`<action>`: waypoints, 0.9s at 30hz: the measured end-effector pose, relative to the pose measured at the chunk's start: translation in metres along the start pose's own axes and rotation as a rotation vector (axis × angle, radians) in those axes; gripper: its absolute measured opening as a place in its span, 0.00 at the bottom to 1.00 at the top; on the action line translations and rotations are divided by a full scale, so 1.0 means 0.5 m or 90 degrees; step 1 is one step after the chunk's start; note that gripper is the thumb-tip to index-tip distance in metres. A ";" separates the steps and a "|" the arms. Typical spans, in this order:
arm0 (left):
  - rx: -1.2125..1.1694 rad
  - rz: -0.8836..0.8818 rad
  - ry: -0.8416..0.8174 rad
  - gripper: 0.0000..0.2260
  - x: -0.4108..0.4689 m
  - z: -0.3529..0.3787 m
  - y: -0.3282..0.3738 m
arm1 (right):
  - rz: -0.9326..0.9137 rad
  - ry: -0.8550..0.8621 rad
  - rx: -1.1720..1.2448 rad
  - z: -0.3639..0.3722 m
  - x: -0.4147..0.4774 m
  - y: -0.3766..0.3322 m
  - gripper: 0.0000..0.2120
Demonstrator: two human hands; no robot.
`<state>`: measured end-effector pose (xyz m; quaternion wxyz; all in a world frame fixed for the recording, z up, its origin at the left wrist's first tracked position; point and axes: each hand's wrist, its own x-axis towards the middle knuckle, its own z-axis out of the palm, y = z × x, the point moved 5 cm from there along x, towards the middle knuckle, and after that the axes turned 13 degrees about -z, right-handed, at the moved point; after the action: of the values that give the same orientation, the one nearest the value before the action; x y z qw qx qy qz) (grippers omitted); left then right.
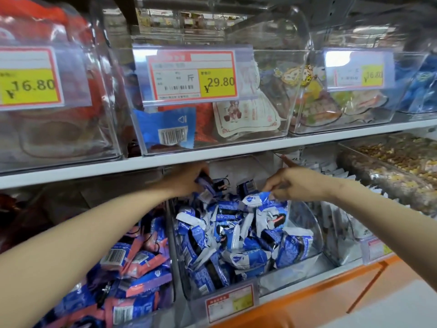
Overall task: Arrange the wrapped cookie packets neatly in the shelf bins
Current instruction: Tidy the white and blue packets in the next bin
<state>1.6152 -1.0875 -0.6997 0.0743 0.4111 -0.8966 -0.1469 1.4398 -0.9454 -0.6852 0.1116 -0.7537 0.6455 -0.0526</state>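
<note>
- Reaching into the clear middle bin [316, 223] on the lower shelf, the left hand [186, 178] curls its fingers round a dark-blue packet [205, 185], held above the heap near the bin's back.
- The right hand [295, 183] pinches the crimped top edge of a blue-and-white packet [260, 202] between thumb and fingertips; its other fingers are loosely bent.
- Heaped cookie packets [236, 237] fill that bin in a jumble, tilted every way, wrappers creased.
- The neighbouring left bin [170, 233] holds pink-and-blue packets [142, 256], also lying loose.
</note>
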 end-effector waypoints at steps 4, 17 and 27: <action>0.119 -0.044 0.054 0.13 0.007 -0.008 -0.049 | -0.032 0.019 -0.084 0.008 -0.045 -0.020 0.12; 0.276 0.020 -0.111 0.14 0.082 0.139 0.064 | -0.085 -0.007 -0.166 0.056 -0.058 -0.040 0.30; 0.212 0.024 -0.086 0.12 0.078 0.080 0.026 | -0.042 -0.006 -0.071 0.042 -0.065 -0.032 0.27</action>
<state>1.5705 -1.1011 -0.7330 -0.0524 0.3902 -0.9190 -0.0222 1.4548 -0.9088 -0.6994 0.0709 -0.7800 0.6215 -0.0165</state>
